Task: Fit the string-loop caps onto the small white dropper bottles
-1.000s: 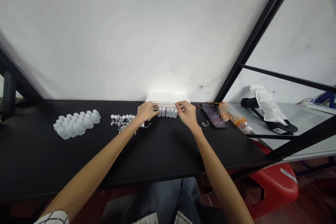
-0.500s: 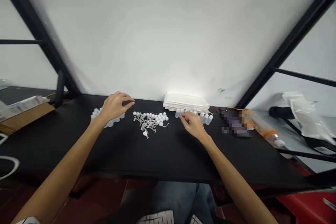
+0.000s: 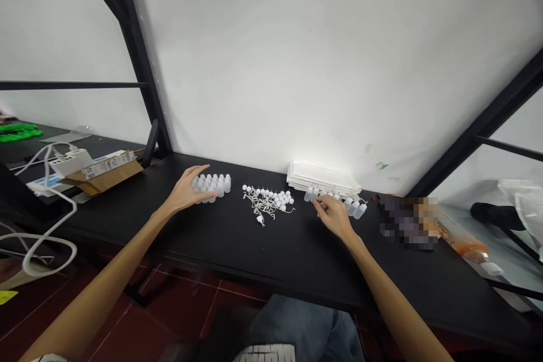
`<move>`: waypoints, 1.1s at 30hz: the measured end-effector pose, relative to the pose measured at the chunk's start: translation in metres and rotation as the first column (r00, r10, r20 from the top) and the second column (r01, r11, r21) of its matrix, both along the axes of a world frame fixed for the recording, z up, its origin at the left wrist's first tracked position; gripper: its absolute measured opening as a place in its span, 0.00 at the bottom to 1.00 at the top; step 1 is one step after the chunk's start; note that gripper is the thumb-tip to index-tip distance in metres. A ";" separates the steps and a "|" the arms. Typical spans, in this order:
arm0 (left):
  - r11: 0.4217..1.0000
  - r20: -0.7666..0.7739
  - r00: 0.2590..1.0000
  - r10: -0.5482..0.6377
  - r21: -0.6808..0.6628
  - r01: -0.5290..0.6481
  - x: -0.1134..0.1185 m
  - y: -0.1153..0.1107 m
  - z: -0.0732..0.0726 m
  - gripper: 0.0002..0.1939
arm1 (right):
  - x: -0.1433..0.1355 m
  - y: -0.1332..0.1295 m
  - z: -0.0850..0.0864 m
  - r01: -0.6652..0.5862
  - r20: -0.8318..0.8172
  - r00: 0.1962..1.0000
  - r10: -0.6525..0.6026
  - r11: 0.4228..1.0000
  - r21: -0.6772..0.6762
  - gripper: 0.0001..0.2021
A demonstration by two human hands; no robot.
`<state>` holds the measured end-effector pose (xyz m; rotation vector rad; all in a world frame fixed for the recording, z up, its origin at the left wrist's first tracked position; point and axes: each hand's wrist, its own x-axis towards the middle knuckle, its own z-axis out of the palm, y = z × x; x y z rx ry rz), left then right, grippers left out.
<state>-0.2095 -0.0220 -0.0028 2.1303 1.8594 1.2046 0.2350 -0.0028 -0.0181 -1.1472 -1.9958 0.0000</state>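
Note:
My left hand (image 3: 189, 188) is open, thumb and fingers spread around the near-left side of a group of small translucent white bottles (image 3: 218, 182). They stand upright in close rows without caps. My right hand (image 3: 333, 214) is closed, fingertips pinched together, in front of a row of capped dropper bottles (image 3: 356, 209). Whether something small sits in that pinch is hidden. Between my hands lie white caps (image 3: 280, 199) in a loose cluster, with a tangle of thin white strings or tubes (image 3: 263, 203) attached or beside them.
A stack of flat white boxes or sheets (image 3: 324, 176) lies against the wall. To the right are a blurred-out object (image 3: 407, 223) and a plastic bottle with an orange label (image 3: 466, 249). An open cardboard box (image 3: 106, 175) and white cables (image 3: 51, 237) are at the left.
The view has swung left, so everything sits further right. My left hand has lowered and spread from above the uncapped bottles to their side. My right hand remains by the capped bottles.

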 end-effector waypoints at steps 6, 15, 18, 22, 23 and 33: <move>0.999 0.215 0.977 0.002 0.046 -0.013 -0.005 0.011 -0.017 0.50 | -0.057 -0.004 0.023 -0.105 -0.161 0.982 0.102 0.994 -0.011 0.15; 0.994 0.288 0.952 -0.106 0.009 0.107 -0.009 0.013 -0.027 0.54 | -0.242 0.062 0.018 -0.490 -0.083 0.851 0.519 0.727 -0.480 0.62; 0.991 0.311 0.942 -0.123 -0.008 0.132 -0.007 0.015 -0.030 0.52 | -0.268 0.069 0.006 -0.508 -0.085 0.834 0.546 0.698 -0.505 0.66; 0.988 0.322 0.936 -0.146 0.001 0.153 -0.004 0.016 -0.032 0.48 | -0.275 0.066 -0.006 -0.534 -0.109 0.828 0.550 0.713 -0.454 0.59; 0.987 0.314 0.937 -0.154 0.005 0.160 -0.003 0.016 -0.033 0.46 | -0.274 0.064 -0.008 -0.540 -0.118 0.827 0.550 0.718 -0.439 0.57; 0.965 0.278 0.927 -0.251 -0.008 0.264 0.025 0.001 -0.033 0.45 | -0.242 0.037 -0.015 -0.537 -0.133 0.838 0.529 0.758 -0.370 0.54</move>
